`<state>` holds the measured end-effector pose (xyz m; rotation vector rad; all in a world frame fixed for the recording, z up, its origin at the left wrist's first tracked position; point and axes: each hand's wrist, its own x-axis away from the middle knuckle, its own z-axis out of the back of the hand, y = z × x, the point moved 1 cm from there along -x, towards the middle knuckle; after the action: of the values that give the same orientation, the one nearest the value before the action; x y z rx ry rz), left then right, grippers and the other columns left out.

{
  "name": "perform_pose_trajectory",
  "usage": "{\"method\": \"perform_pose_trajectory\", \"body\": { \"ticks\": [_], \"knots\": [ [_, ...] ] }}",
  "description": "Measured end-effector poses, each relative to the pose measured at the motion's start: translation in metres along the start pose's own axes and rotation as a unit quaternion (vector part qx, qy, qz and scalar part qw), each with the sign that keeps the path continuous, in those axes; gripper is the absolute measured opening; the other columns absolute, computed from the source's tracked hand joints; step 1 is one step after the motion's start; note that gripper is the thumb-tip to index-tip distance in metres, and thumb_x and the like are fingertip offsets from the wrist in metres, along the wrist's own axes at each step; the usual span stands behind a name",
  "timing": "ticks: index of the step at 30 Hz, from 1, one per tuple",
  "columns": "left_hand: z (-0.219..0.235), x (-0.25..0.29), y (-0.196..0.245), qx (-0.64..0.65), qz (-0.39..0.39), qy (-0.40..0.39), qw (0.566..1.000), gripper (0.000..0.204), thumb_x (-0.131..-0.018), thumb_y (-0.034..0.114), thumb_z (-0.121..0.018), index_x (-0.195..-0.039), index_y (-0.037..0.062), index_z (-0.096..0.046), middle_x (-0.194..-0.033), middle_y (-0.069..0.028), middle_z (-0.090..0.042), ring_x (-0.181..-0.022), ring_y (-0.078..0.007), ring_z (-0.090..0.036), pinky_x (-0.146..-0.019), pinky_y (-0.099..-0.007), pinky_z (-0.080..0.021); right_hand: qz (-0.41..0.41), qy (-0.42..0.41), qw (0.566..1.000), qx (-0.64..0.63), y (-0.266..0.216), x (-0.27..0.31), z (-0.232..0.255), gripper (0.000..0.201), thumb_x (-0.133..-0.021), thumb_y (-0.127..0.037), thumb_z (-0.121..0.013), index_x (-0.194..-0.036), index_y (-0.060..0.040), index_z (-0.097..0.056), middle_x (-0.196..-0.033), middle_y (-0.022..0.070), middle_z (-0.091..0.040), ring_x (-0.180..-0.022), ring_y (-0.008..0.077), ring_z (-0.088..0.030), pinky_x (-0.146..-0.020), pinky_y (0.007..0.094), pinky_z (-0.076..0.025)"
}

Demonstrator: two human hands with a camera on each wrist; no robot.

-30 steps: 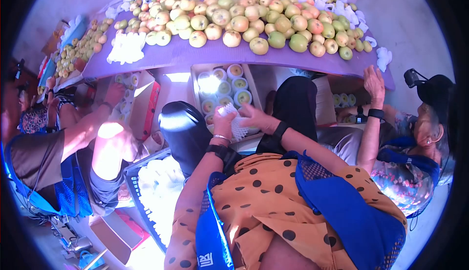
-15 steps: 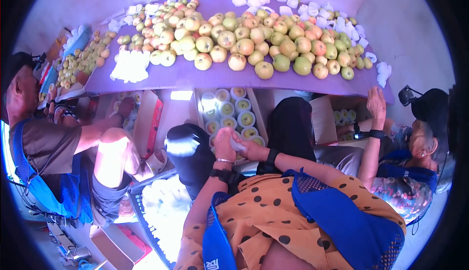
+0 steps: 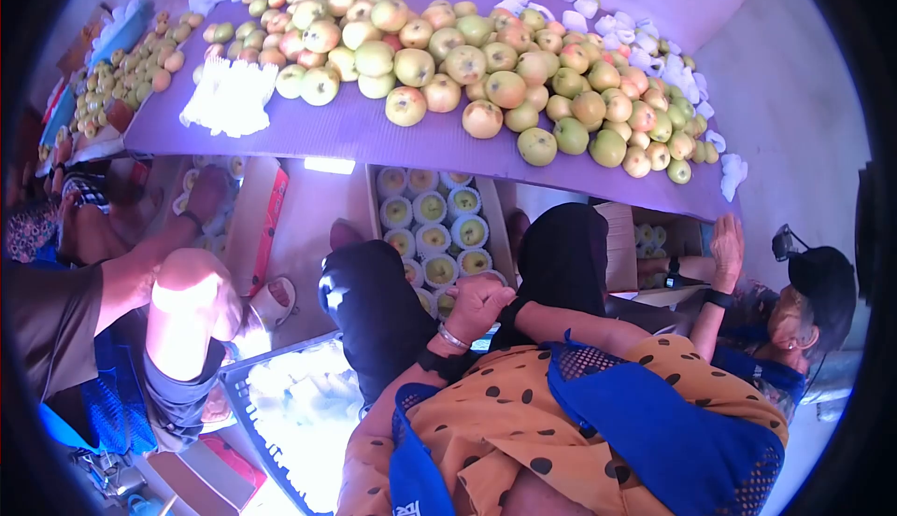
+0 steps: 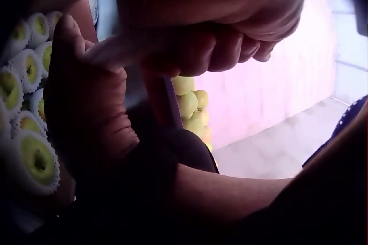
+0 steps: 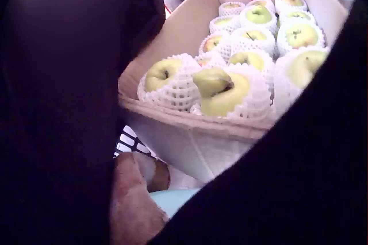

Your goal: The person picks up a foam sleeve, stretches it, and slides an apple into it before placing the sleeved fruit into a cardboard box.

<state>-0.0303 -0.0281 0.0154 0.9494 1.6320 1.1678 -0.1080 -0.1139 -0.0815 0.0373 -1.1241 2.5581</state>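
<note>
My left hand is raised over the near end of a cardboard box of apples. Its fingers curl round a white foam net, bunched into a narrow strip. From the other side my right hand pinches the strip's end, thumb up; in the head view the left hand mostly hides it. Below the hands, rows of apples sit in white foam nets, stems up. A closer look from the right wrist shows yellow-green apples at the box's near edge.
A purple-covered table bears a heap of loose apples and a stack of foam nets. Beside my left leg stands a dark crate of white nets. People sit close on both sides; one's hand is raised at right.
The foam net, spread open between my hands a second ago, is now bunched in them. Both hands have come together and shifted right and lower in the head view, which has itself moved.
</note>
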Motion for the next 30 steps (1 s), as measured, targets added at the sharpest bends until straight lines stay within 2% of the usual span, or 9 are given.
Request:
{"method": "perform_pose_trajectory", "body": {
  "ticks": [3, 9, 15, 17, 19, 20, 21, 27, 30],
  "knots": [
    [0.005, -0.001, 0.002, -0.031, -0.035, -0.005, 0.999, 0.028, -0.081, 0.019, -0.051, -0.061, -0.0008, -0.052, -0.061, -0.0057, -0.051, -0.055, -0.0148, -0.047, -0.051, -0.027, -0.038, -0.022, 0.006, 0.999, -0.022, 0.003, -0.002, -0.004, 0.021, -0.067, -0.024, -0.061, -0.081, -0.0088, -0.058, -0.077, 0.012, -0.06, -0.074, 0.0277, -0.058, -0.062, 0.0352, -0.045],
    [0.009, 0.002, 0.009, -0.041, 0.033, 0.025, 0.998, 0.028, -0.08, 0.02, -0.052, -0.061, 0.0, -0.053, -0.06, -0.0059, -0.05, -0.06, -0.0168, -0.046, -0.059, -0.0291, -0.037, -0.036, 0.026, 0.996, -0.078, 0.004, -0.005, -0.01, 0.023, -0.068, -0.023, -0.062, -0.084, -0.0077, -0.057, -0.079, 0.0108, -0.06, -0.076, 0.0239, -0.058, -0.065, 0.0337, -0.045],
    [0.016, 0.002, 0.005, 0.075, 0.037, 0.043, 0.996, 0.032, -0.082, 0.019, -0.048, -0.055, 0.0009, -0.048, -0.057, -0.0042, -0.048, -0.05, -0.0118, -0.042, -0.046, -0.0258, -0.034, -0.045, 0.085, 0.985, -0.141, 0.002, -0.01, -0.008, 0.024, -0.07, -0.023, -0.063, -0.087, -0.0066, -0.056, -0.08, 0.0096, -0.059, -0.078, 0.0201, -0.057, -0.067, 0.0322, -0.045],
    [0.023, 0.006, 0.01, 0.11, 0.129, 0.173, 0.97, 0.033, -0.084, 0.018, -0.045, -0.054, 0.0034, -0.047, -0.056, -0.0035, -0.048, -0.05, -0.0117, -0.044, -0.047, -0.0255, -0.036, -0.061, 0.104, 0.979, -0.164, 0.003, -0.011, -0.008, 0.025, -0.07, -0.022, -0.063, -0.088, -0.0063, -0.056, -0.08, 0.0092, -0.059, -0.078, 0.0189, -0.057, -0.068, 0.0317, -0.045],
    [0.043, -0.002, 0.029, 0.204, -0.061, 0.216, 0.953, 0.027, -0.086, 0.019, -0.043, -0.063, 0.0048, -0.048, -0.06, -0.0037, -0.049, -0.054, -0.0114, -0.047, -0.05, -0.0248, -0.038, -0.098, 0.155, 0.967, -0.178, 0.004, -0.012, -0.005, 0.029, -0.073, -0.024, -0.061, -0.094, -0.0045, -0.054, -0.085, 0.01, -0.059, -0.082, 0.0187, -0.057, -0.071, 0.0319, -0.044],
    [0.053, -0.005, 0.027, 0.225, -0.063, 0.266, 0.935, 0.023, -0.086, 0.019, -0.043, -0.069, 0.0053, -0.048, -0.064, -0.0037, -0.05, -0.057, -0.0113, -0.047, -0.053, -0.0249, -0.039, -0.133, 0.19, 0.957, -0.174, 0.003, -0.013, 0.005, 0.034, -0.076, -0.025, -0.06, -0.1, -0.0029, -0.052, -0.09, 0.0109, -0.059, -0.085, 0.0191, -0.056, -0.074, 0.0324, -0.044],
    [0.055, -0.002, 0.021, 0.248, -0.059, 0.316, 0.914, 0.019, -0.087, 0.02, -0.042, -0.076, 0.0059, -0.047, -0.069, -0.0036, -0.05, -0.059, -0.0112, -0.047, -0.055, -0.0251, -0.04, -0.159, 0.215, 0.941, -0.209, -0.005, -0.01, 0.007, 0.031, -0.078, -0.024, -0.056, -0.1, -0.0014, -0.054, -0.092, 0.0166, -0.059, -0.088, 0.0277, -0.057, -0.075, 0.0368, -0.043],
    [0.035, 0.001, -0.003, 0.126, 0.155, 0.276, 0.94, 0.024, -0.085, 0.026, -0.05, -0.099, 0.0074, -0.048, -0.081, -0.0027, -0.053, -0.068, -0.0072, -0.049, -0.057, -0.0207, -0.042, -0.133, 0.164, 0.959, -0.19, -0.012, -0.001, 0.019, 0.026, -0.075, -0.023, -0.057, -0.095, -0.0062, -0.058, -0.086, 0.0172, -0.06, -0.085, 0.0298, -0.058, -0.073, 0.0354, -0.044],
    [0.031, 0.003, -0.016, 0.097, 0.18, 0.254, 0.945, 0.023, -0.083, 0.025, -0.052, -0.097, 0.0064, -0.051, -0.08, -0.0019, -0.054, -0.064, -0.0064, -0.05, -0.053, -0.0192, -0.042, -0.13, 0.121, 0.976, -0.127, -0.013, 0.003, 0.019, 0.025, -0.073, -0.025, -0.058, -0.092, -0.0083, -0.059, -0.085, 0.0161, -0.06, -0.084, 0.0296, -0.058, -0.072, 0.0351, -0.045]
  ]
}}
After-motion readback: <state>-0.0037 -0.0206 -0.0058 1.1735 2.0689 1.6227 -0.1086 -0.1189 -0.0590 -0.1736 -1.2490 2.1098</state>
